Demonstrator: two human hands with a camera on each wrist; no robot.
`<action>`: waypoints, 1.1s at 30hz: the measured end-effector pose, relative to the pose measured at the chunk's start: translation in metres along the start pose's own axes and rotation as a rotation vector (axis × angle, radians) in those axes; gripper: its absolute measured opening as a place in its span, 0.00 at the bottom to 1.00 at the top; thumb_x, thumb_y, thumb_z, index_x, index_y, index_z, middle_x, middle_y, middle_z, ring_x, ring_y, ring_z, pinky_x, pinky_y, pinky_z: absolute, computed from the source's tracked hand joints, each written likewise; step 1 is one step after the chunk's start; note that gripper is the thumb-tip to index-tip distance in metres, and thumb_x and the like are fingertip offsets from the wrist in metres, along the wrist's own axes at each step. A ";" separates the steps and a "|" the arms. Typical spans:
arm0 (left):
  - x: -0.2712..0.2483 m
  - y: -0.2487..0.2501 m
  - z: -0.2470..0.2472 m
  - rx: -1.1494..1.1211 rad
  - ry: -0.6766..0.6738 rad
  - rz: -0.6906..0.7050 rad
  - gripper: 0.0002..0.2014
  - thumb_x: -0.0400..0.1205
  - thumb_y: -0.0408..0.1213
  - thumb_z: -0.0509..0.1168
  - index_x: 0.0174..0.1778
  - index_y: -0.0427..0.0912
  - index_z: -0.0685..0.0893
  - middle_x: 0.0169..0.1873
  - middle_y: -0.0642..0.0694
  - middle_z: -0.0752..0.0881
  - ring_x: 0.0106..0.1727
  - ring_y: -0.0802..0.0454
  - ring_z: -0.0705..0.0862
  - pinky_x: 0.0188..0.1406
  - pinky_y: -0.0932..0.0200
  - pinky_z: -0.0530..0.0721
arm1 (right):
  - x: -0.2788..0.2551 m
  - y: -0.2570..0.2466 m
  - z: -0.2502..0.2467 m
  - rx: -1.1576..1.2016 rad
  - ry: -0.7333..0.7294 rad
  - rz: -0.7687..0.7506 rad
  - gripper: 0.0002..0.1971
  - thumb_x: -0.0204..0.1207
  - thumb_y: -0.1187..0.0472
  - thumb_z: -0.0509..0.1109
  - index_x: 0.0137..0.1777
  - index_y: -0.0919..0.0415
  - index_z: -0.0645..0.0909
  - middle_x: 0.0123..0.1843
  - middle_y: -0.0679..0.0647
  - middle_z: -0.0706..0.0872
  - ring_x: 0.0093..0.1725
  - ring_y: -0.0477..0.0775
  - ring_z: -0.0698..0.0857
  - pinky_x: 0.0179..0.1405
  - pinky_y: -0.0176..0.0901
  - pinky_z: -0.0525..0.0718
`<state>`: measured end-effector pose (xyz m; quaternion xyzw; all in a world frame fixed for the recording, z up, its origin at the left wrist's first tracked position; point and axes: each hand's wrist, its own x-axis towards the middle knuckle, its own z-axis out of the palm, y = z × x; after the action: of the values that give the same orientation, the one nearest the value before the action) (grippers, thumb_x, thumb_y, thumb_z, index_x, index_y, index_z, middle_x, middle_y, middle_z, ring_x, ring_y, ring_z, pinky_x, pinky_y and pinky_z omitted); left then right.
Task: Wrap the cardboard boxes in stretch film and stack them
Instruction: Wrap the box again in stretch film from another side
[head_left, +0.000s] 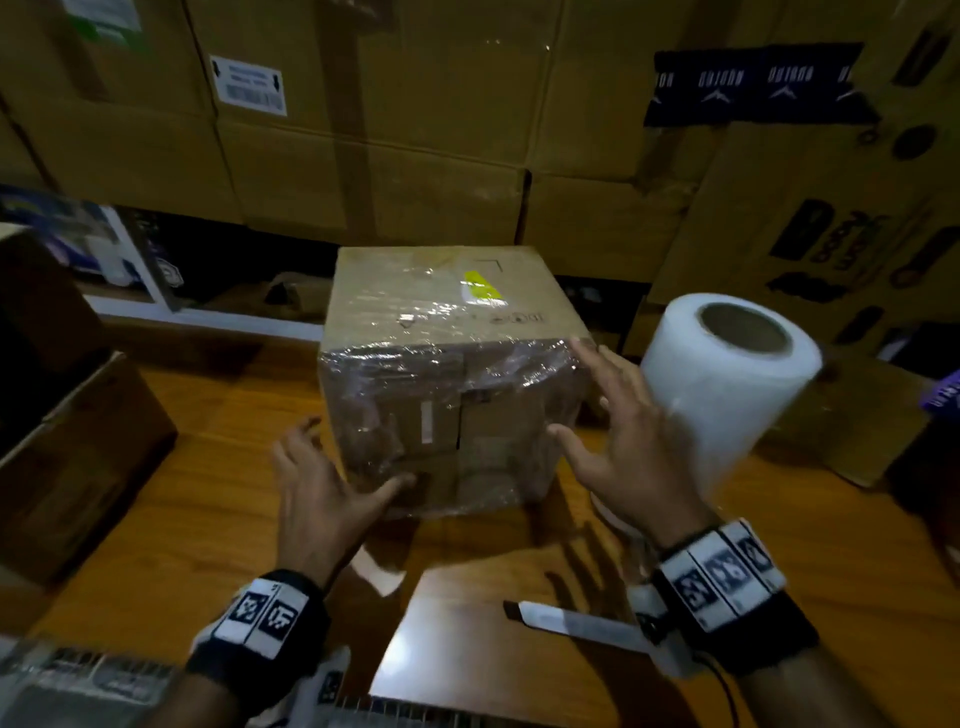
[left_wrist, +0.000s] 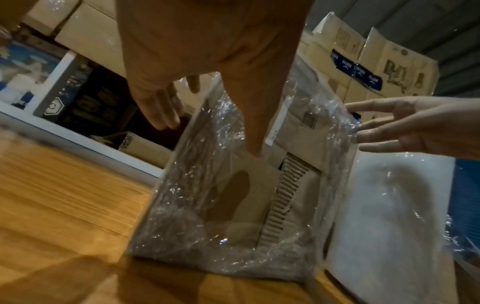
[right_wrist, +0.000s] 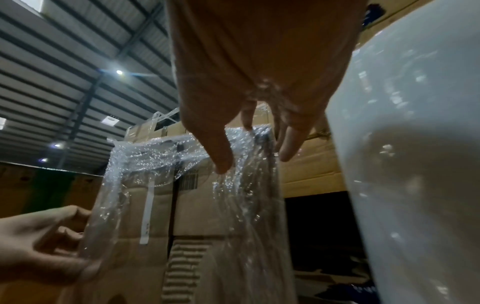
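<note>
**At frame centre: hands bracket a wrapped box**

Centre of the head view, the film-wrapped cardboard box (head_left: 452, 379) sits on the wooden table (head_left: 208, 519), directly ahead of both hands. The left hand (head_left: 317, 499), fingers spread and gripping nothing, has its thumb touching the lower near face. The right hand (head_left: 628, 457), also splayed and empty, hovers at the upper right corner. The film roll (head_left: 727, 384) stands right of it. Lifting likely comes next.

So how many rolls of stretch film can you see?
1. The roll stands on the table just right of the wrapped box, beside the right hand. Others may be hidden.
</note>
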<state>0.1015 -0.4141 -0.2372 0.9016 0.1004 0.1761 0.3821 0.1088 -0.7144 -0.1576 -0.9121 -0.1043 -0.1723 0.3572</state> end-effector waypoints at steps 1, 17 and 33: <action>-0.006 0.007 -0.004 0.035 0.050 0.032 0.58 0.60 0.58 0.87 0.80 0.36 0.67 0.71 0.36 0.69 0.71 0.43 0.68 0.72 0.58 0.70 | -0.014 0.009 -0.006 0.006 0.026 -0.007 0.42 0.76 0.57 0.81 0.87 0.40 0.66 0.82 0.48 0.71 0.78 0.49 0.76 0.72 0.49 0.82; 0.029 0.161 0.024 0.470 -0.009 0.709 0.46 0.75 0.56 0.78 0.87 0.47 0.66 0.85 0.37 0.67 0.86 0.33 0.62 0.89 0.30 0.43 | -0.154 0.080 0.027 -0.446 -0.569 0.148 0.16 0.86 0.45 0.68 0.71 0.46 0.81 0.69 0.44 0.77 0.68 0.49 0.76 0.63 0.44 0.78; 0.034 0.150 0.024 0.440 -0.071 0.703 0.47 0.70 0.41 0.83 0.86 0.55 0.69 0.80 0.37 0.71 0.78 0.34 0.67 0.80 0.32 0.61 | -0.158 0.155 -0.073 -0.285 -0.321 0.373 0.16 0.78 0.40 0.76 0.63 0.37 0.80 0.58 0.34 0.82 0.54 0.39 0.84 0.48 0.42 0.86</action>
<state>0.1494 -0.5221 -0.1356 0.9467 -0.1915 0.2387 0.1003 -0.0049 -0.8868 -0.2643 -0.9721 0.0354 0.0301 0.2298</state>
